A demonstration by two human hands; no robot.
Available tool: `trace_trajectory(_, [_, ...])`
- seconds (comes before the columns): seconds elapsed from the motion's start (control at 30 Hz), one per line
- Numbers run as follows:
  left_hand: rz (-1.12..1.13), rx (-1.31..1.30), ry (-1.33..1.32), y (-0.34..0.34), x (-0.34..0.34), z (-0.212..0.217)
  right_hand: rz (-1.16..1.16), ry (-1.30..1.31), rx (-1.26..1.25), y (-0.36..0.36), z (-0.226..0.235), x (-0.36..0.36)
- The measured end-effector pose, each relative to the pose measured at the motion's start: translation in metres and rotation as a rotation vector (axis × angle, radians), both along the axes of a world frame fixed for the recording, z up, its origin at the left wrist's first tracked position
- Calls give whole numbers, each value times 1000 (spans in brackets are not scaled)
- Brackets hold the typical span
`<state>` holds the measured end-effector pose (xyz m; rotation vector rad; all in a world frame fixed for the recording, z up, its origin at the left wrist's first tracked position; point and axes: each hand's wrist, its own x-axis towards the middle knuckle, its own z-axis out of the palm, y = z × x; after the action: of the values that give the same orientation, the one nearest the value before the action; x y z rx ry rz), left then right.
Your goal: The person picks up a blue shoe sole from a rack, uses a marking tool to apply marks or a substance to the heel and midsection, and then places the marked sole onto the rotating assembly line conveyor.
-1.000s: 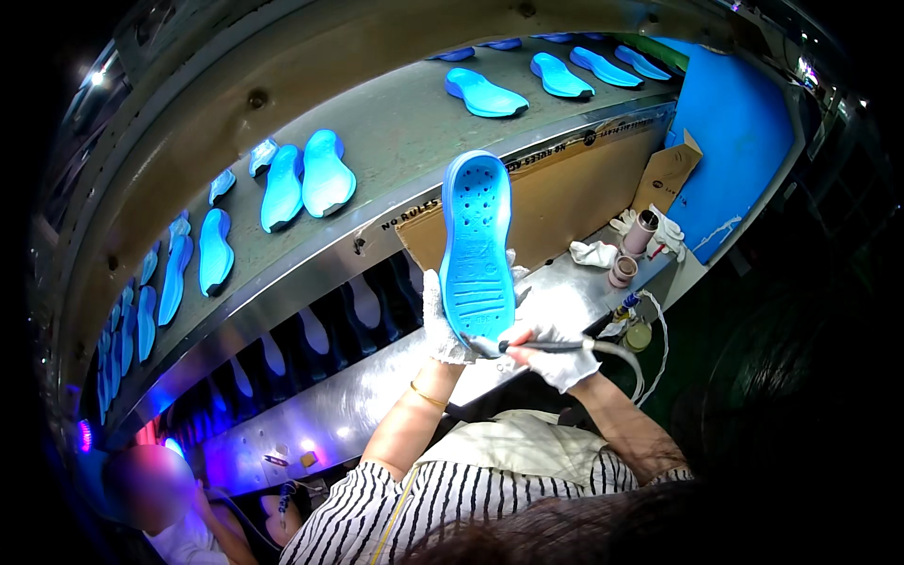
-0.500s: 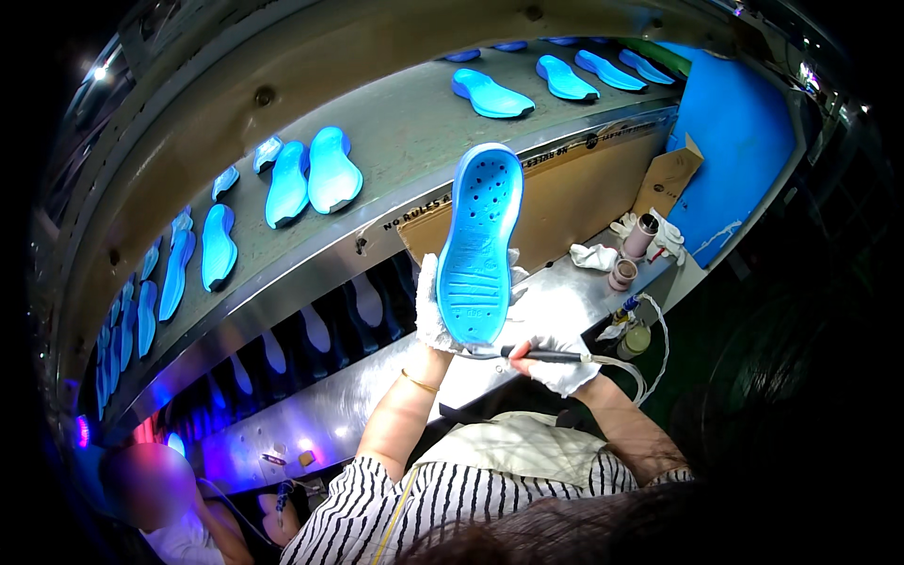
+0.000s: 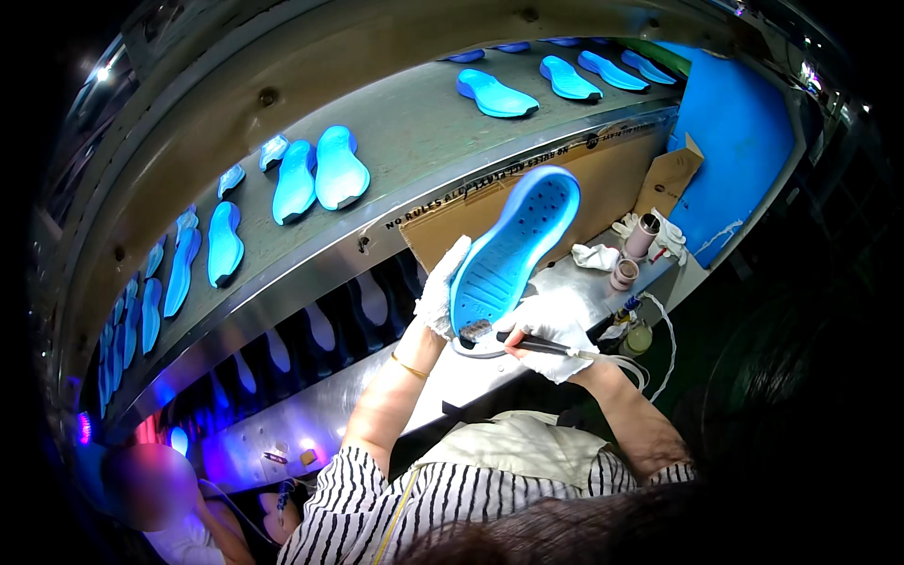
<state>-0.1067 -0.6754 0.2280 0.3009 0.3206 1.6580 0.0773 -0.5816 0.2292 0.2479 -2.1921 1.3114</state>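
Observation:
My gloved left hand (image 3: 441, 292) is closed round the near left edge of a blue shoe sole (image 3: 513, 254), holding it tilted above the bench. The sole's inner face is turned up, with small holes at the far end and ridges across the near part. My gloved right hand (image 3: 551, 339) grips a brush (image 3: 544, 346) by its black handle, from which a pale hose runs to the right. The bristles touch the near end of the sole, or lie just over it; I cannot tell which.
A conveyor belt (image 3: 405, 122) carrying several blue soles curves beyond the metal bench (image 3: 414, 377). Cardboard (image 3: 603, 193) leans along its side. Pinkish containers (image 3: 624, 274), white gloves (image 3: 595, 257) and a jar (image 3: 637, 340) are at the right. Another person (image 3: 179, 508) sits at lower left.
The sole has tipped, its far end swinging right and lower. The brush has come up onto its near end. Soles on the belt have shifted slightly right.

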Motion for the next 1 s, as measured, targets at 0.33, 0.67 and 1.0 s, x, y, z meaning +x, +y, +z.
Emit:
trace_trajectory(0.33, [-132,-367,297,13,14,3,223,-494,-695,25,0,2])
trace_trajectory(0.67, [-177,-509,377,15,-1,-26,69,-591,-23,47,18,17])
trace_trajectory(1.0, [87,25,-55,11,34,-17,-136,-145,-242,-21,-14,19])
